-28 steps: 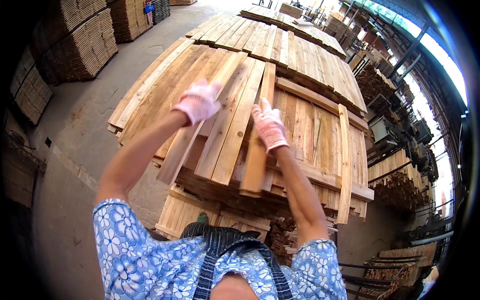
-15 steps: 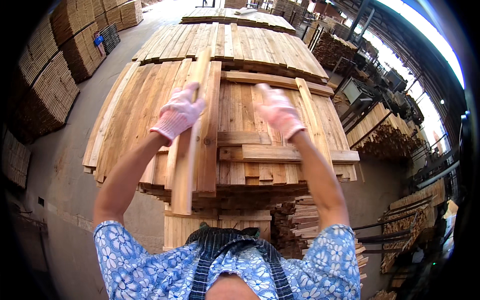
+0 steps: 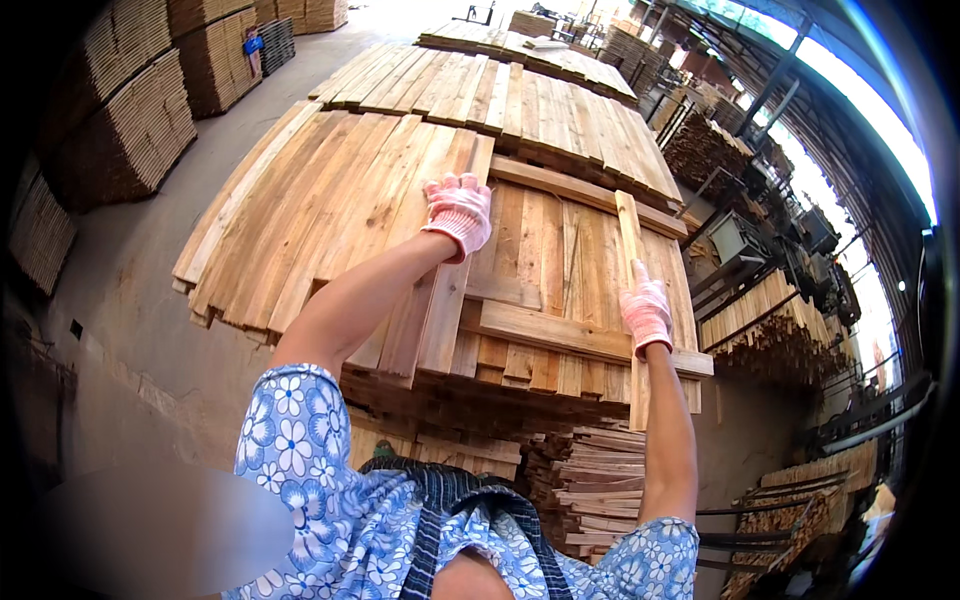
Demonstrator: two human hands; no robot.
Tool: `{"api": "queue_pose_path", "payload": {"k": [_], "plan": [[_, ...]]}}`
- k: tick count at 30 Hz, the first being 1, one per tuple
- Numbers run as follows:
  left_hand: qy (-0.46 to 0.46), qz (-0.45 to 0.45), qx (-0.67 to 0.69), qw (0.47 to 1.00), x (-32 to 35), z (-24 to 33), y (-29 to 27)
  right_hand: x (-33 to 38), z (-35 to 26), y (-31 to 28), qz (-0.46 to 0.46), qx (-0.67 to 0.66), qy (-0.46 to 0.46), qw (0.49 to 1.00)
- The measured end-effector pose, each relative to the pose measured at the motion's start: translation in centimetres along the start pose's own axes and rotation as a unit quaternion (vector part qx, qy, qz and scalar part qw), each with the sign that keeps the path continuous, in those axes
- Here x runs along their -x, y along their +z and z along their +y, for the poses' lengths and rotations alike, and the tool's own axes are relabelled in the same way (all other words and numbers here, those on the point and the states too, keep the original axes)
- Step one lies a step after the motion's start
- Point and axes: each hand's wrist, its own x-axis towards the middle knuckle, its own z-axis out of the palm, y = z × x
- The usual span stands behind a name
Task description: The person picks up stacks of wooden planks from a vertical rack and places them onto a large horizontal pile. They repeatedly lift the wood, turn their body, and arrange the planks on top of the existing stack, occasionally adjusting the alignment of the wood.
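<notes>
The left hand [image 3: 459, 212], in a pink-and-white knitted work glove, lies palm down with fingers spread flat on the far part of a long pale wooden plank [image 3: 445, 270]; it presses the board rather than closing around it, and nothing is clasped in it. That plank runs from about seven o'clock near the body up toward one o'clock, lying on top of the big stack of rough sawn timber boards [image 3: 300, 200]. The right hand [image 3: 646, 312], gloved the same way, is closed around a narrow light wooden slat [image 3: 630, 225], thumb and fingers wrapped about its middle. The slat's long axis runs almost straight from twelve o'clock down to six o'clock, its upper end rising above the glove and its lower end dropping past the front edge of the stack. From the right hand the planked layer lies at nine o'clock, so this hand is the nearer one to the slat and the left is well apart from it. A broad crosswise board [image 3: 570, 335] lies under both, running from nine to three o'clock. No bins or boxes show; further timber piles [image 3: 130, 130] stand at ten o'clock and loose offcuts [image 3: 590, 480] lie at six o'clock.
</notes>
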Motion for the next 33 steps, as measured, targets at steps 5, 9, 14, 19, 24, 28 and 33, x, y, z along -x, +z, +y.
{"api": "queue_pose_path", "payload": {"k": [5, 9, 14, 19, 24, 28, 33], "plan": [[0.06, -0.107, 0.149, 0.981, 0.3, -2.4, -3.1, 0.6, -1.9, -1.2, 0.023, -0.164, -0.05, 0.985], [0.041, -0.04, 0.35, 0.935, 1.9, -10.3, -2.1, 4.2, -12.8, -4.4, -0.037, -0.349, -0.117, 0.929], [0.15, -0.022, 0.434, 0.888, 8.8, -14.5, -4.0, 5.3, -24.9, -4.4, -0.194, -0.424, -0.052, 0.883], [0.324, 0.112, 0.234, 0.91, 17.7, -11.1, -3.5, 4.2, -29.5, 3.0, -0.049, -0.185, -0.104, 0.976], [0.353, 0.114, 0.123, 0.921, 22.2, -4.9, 0.7, 0.9, -25.7, 7.5, 0.151, 0.079, -0.432, 0.886], [0.315, 0.124, 0.04, 0.94, 21.7, -5.2, 1.0, 6.2, -24.4, 0.8, 0.086, -0.307, -0.248, 0.915], [0.322, 0.098, -0.039, 0.941, 21.3, -5.8, 0.5, 14.2, -12.7, -5.0, 0.265, -0.427, -0.27, 0.821]]}}
